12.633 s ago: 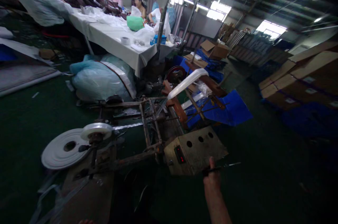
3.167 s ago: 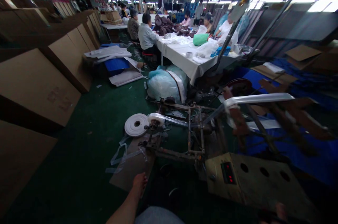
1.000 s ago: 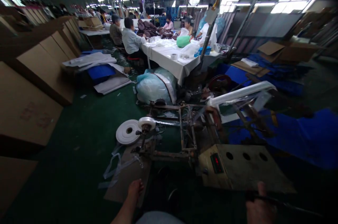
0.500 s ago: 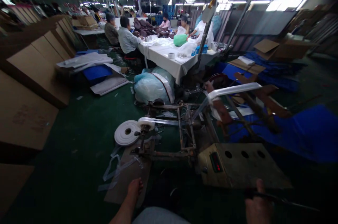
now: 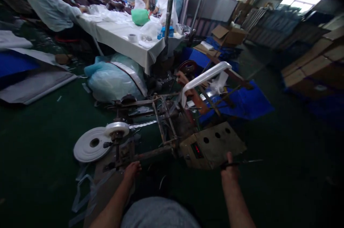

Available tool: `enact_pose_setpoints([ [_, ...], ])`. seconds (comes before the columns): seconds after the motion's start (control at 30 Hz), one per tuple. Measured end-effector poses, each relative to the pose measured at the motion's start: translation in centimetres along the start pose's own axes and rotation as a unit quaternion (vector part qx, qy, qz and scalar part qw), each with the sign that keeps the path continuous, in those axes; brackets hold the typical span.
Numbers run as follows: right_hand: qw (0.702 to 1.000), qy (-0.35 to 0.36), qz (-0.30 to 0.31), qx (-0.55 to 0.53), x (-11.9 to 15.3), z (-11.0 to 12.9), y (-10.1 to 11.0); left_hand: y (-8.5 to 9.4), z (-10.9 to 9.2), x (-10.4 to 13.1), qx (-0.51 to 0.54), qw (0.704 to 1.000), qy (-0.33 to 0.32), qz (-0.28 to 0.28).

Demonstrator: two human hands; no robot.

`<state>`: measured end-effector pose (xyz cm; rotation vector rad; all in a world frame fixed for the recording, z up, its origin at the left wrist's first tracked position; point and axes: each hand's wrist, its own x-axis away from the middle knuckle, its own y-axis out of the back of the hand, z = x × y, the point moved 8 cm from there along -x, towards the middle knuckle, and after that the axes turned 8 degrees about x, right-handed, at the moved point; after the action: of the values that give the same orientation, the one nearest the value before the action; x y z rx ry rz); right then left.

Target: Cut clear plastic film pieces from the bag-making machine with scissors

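My right hand is closed round the dark handles of scissors, whose blades point right. It is just in front of a metal control box with a red display and round holes. My left hand, fingers curled, is near the lower bar of a rusty metal frame; whether it holds anything is too dark to tell. On the frame's left sits a roll of clear strip, beside a large white disc. A bent, shiny strip band rises over the frame's right part.
Behind stands a white-covered table with people seated round it. A stuffed pale blue bag lies before it. Blue sheets and an open carton lie on the right; stacked cartons are further right.
The view has turned right and down, so the table and frame appear further left. More of my right forearm shows. The scissors remain in my right hand.
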<state>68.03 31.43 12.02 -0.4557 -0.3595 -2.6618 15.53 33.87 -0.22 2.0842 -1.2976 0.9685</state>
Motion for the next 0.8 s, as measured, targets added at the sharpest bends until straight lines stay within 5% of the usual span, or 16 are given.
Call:
enact_pose_setpoints([
  [0.2,0.999,-0.034,-0.041,-0.010,0.5,0.2,0.1,-11.1,-2.8,-1.0,-0.091,0.984,-0.010,0.150],
  [0.43,0.998,-0.038,-0.053,-0.026,1.1,0.5,-0.6,-21.9,0.8,0.7,-0.180,0.952,0.023,0.247],
  [0.6,0.997,-0.042,-0.053,-0.022,0.9,0.3,-0.7,-25.5,4.0,1.8,-0.181,0.954,0.038,0.236],
  [0.8,0.999,-0.022,-0.035,0.000,0.7,0.7,-0.6,-26.6,6.2,3.0,-0.121,0.968,0.053,0.215],
])
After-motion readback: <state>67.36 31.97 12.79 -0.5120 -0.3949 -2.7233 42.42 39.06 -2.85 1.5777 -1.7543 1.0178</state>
